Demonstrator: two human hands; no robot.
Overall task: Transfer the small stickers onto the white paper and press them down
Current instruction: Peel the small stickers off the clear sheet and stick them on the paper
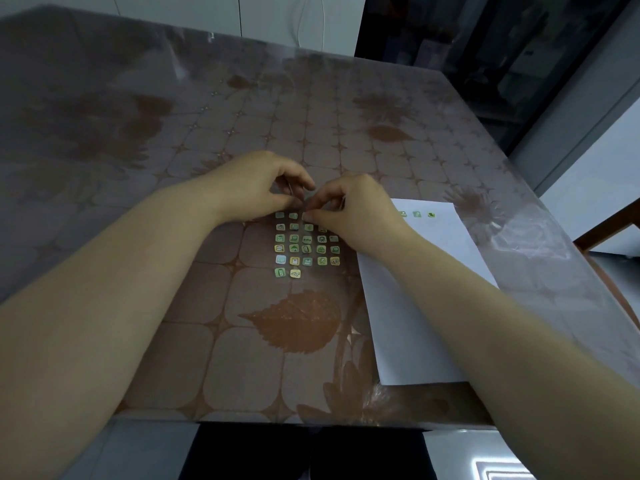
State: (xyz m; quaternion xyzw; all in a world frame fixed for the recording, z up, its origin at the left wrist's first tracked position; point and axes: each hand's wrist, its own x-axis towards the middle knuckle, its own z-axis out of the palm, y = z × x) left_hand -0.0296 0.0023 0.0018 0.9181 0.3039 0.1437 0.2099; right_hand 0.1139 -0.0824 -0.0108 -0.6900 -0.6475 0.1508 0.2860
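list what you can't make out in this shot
Head view:
Whether the left hand or right hand pinches a sticker: fingertips cover that spot.
Top right of the sticker grid: hidden under the right hand.
Pictures on the stickers, also those on the paper: too small.

A glossy brown surface (138,140), patterned with leaves and rounded tiles. A sheet of white paper (415,323) lies flat on it. Just left of the paper, small green and yellow stickers (306,249) lie in neat rows.
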